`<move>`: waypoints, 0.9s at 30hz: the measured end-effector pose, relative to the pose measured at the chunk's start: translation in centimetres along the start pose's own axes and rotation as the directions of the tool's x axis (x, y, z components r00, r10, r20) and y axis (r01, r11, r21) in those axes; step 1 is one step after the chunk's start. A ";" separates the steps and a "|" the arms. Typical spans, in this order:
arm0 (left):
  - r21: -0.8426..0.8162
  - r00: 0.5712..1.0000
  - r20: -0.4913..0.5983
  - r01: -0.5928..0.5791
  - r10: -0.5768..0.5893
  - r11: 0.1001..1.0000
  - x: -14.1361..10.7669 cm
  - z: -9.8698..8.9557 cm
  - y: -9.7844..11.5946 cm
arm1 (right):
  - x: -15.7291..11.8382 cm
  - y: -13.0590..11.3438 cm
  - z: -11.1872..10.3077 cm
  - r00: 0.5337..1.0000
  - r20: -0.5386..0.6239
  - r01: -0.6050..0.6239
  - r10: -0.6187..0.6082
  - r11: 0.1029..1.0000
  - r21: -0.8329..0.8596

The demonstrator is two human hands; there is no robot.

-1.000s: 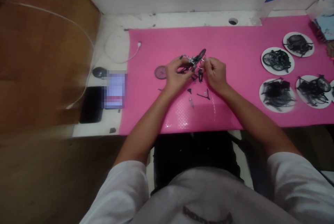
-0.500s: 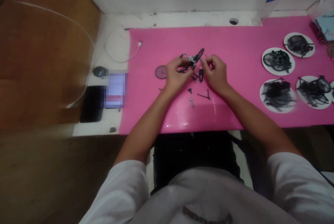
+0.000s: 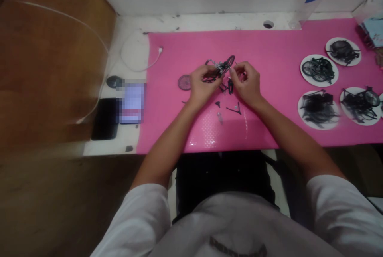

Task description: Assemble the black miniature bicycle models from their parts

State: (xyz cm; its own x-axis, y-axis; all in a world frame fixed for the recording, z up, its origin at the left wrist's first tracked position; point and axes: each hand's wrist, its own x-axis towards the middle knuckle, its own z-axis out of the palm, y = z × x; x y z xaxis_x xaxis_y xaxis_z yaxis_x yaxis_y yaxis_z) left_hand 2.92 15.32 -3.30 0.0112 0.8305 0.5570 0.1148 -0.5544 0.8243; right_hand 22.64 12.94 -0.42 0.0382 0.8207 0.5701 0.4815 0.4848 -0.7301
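A pink mat (image 3: 269,45) covers most of the white bench (image 3: 131,37), reaching its front edge and running off toward the right end. At the bench's left end, off the mat, lie a black phone (image 3: 104,119), a small dark round object (image 3: 113,82) and a looped white cable (image 3: 140,59).

Near the mat's right end sit four white plates (image 3: 318,70), each heaped with dark toy-bicycle parts.

Near the middle of the mat, toward its back edge, the left hand (image 3: 202,85) is closed around a small toy bicycle (image 3: 220,66), holding it just above the mat with one wheel pointing up and to the right. The right hand (image 3: 247,81) is just beside it, fingertips pinched together at the bicycle's wheel end; what they pinch is too small to tell.

A loose wheel (image 3: 184,82) lies flat on the mat just left of the left hand. Several small black pieces (image 3: 235,109) are scattered on the mat between the wrists, toward the front edge.
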 end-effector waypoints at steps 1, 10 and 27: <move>0.001 1.000 -0.002 0.001 -0.001 1.000 0.0 0.0 0.1 | 0.0 0.1 0.0 1.000 -0.001 0.008 -0.008 1.000 -0.006; -0.003 0.999 0.050 -0.017 0.017 1.000 -0.1 0.0 0.6 | -0.1 -0.3 -0.4 0.989 0.111 -0.106 0.101 0.994 0.038; 0.006 0.997 0.059 -0.048 0.048 0.999 0.4 -0.6 1.8 | -0.1 -0.6 -0.3 0.985 0.135 -0.117 0.109 0.992 0.057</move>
State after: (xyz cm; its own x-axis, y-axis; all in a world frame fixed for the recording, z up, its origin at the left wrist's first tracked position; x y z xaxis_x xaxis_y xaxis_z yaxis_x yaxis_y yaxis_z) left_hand 2.52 14.57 -1.52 0.0751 0.8049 0.5887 0.1199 -0.5933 0.7960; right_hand 22.61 12.44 0.07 -0.0281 0.9016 0.4316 0.4232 0.4018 -0.8121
